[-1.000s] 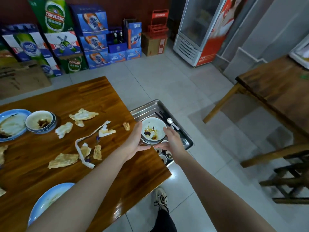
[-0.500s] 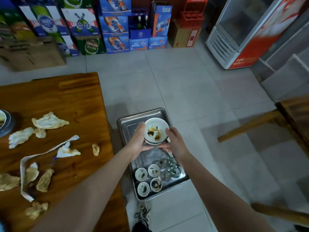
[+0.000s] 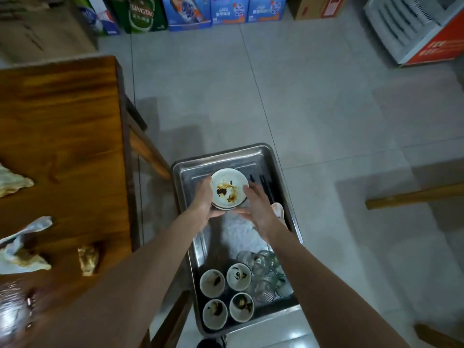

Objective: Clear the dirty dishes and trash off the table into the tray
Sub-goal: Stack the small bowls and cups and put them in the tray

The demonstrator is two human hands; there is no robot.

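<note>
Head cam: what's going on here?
A person is clearing a table. Both hands, left hand and right hand, hold a sauce-stained dish over the far end of the metal tray. Four dirty cups and some glasses already sit at its near end. Crumpled napkins lie on the wooden table.

The tray point(image 3: 221, 153) stands right of the counter point(image 3: 62, 121); cups point(image 3: 213, 283) sit in its near end, a plate point(image 3: 229, 188) over its far end.
</note>
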